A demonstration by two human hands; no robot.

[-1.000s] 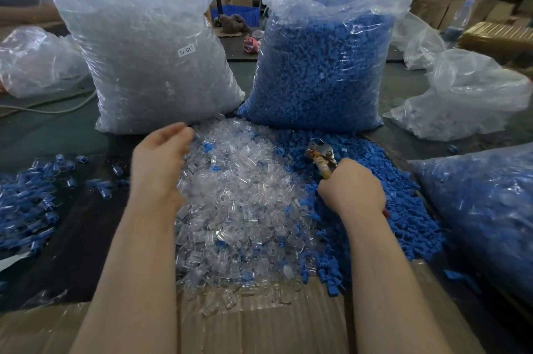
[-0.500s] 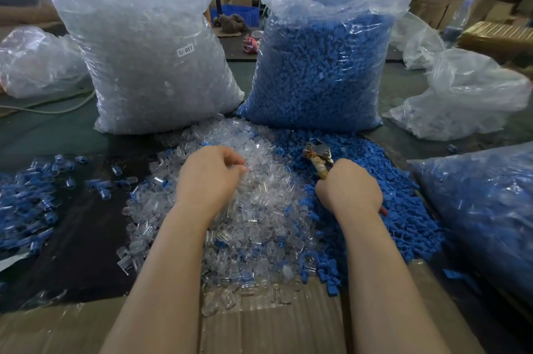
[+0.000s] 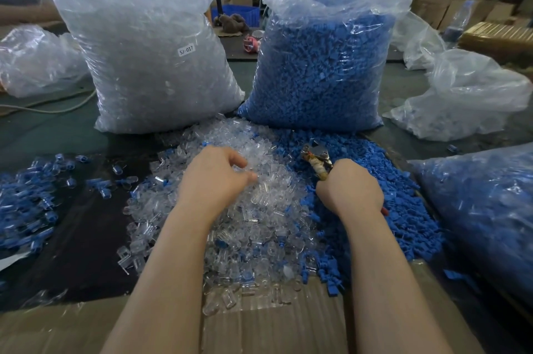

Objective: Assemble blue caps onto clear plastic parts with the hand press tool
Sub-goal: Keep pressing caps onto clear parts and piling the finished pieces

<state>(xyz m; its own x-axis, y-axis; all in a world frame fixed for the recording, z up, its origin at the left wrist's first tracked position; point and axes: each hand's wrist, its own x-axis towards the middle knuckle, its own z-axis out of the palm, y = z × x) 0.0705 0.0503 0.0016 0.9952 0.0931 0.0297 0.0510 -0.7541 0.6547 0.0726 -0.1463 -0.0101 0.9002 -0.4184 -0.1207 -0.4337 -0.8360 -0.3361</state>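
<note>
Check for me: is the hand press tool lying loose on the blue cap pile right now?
No, the right hand grips the hand press tool, holding its head above the blue cap pile.

Dark worktable (image 3: 43,134) bearing two full bags far, loose clear parts (image 3: 259,226) and blue caps (image 3: 403,209) centre, probably assembled pieces (image 3: 26,203) left.

My right hand (image 3: 350,190) covers most of the press tool (image 3: 317,160); only its metal tip shows. My left hand (image 3: 215,177) curls over the clear parts (image 3: 259,226), so I can't tell if it holds one.
</note>
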